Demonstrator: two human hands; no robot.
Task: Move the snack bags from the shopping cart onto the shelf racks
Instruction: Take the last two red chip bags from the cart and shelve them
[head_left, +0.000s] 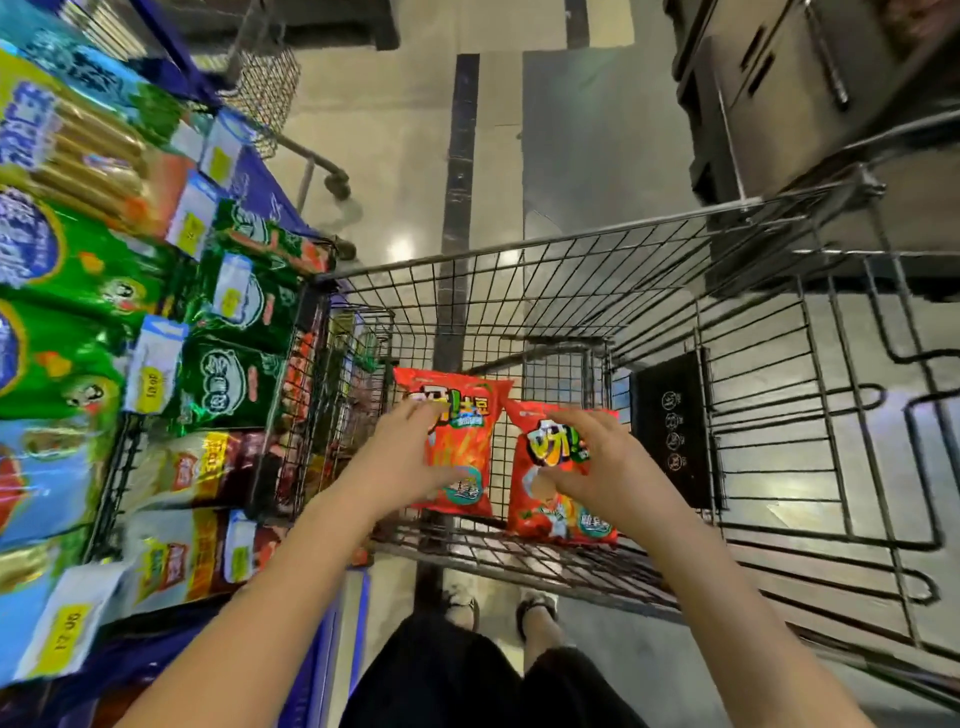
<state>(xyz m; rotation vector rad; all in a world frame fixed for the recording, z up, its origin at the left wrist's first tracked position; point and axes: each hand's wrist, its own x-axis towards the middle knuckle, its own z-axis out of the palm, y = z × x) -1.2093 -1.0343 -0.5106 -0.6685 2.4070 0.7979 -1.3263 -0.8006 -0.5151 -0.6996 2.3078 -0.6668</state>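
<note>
**Shopping cart** (571, 270): dark wire mesh, thin straight rods, and a basket that narrows toward the far end. Its right side and near rim are cut off by the frame. A flat black placard (672, 426) hangs on the inner right wall, its white symbols too small to read.

**Left snack bag** (467, 462): glossy red foil pillow pack with crimped ends, lying flat on the cart floor. Its left edge is hidden under the left hand.

**Right snack bag** (550, 519): same red foil pack, just beside the first and slightly tilted. Its upper right is hidden under the right hand.

**Left hand** (410, 457): grip apart, with fingers spread and laid on the left bag.

**Right hand** (602, 462): fingers bent over the face of the right bag. Motion blur means I cannot tell whether the grip has closed on it.

**Shelf racks** (111, 483): wire frame touching the cart's left side. They are packed with shiny green bags (228, 384) and blue and brown ones, the print smeared by blur. White-and-yellow price tags (153, 364) hang in front.

**Floor** (389, 130): polished and reflective, with a dark stripe.
</note>
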